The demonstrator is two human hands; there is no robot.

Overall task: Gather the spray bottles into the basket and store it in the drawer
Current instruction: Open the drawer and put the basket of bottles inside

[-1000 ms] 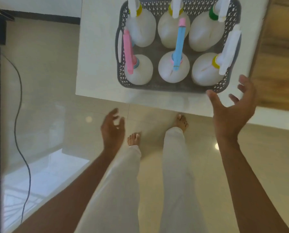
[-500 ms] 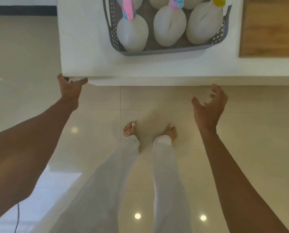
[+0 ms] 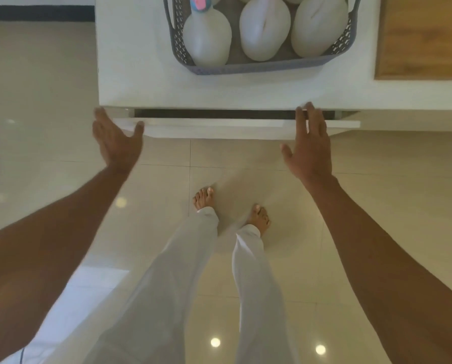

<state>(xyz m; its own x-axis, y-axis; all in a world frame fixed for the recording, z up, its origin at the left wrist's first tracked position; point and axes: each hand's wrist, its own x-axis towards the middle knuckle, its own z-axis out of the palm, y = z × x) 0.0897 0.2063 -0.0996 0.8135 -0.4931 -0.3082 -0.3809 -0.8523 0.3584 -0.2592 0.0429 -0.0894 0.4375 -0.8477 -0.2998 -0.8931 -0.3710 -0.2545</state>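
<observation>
Since half a second ago, we are seeing the drawer (image 3: 219, 127) slid out a little from under the white cabinet top (image 3: 130, 74), a dark slot now showing behind its front panel, where before the front edge was flush. Both of our hands have come up to that drawer front.

We are holding our left hand (image 3: 116, 143) at the left end of the drawer front, palm turned inward, fingers spread and loose, with the thumb (image 3: 138, 127) touching the panel's top edge; we are not closing it around anything. We are laying our right hand (image 3: 310, 148) palm down near the right end of the drawer front, its fingers (image 3: 309, 114) extended over the top edge toward the dark slot, flat and unclenched. Whether those fingertips are hooking the panel, we cannot tell.

We are looking at the grey basket (image 3: 246, 68) sitting on the cabinet top, behind the drawer and above its middle-right stretch. White spray bottles (image 3: 264, 30) are standing upright inside it, three bodies in the near row; the leftmost one is carrying a pink-and-blue head (image 3: 200, 2). A wooden surface (image 3: 424, 38) is lying just right of the basket.

Below the drawer, we are standing barefoot in white trousers (image 3: 188, 271) on glossy tiles (image 3: 377, 166).
</observation>
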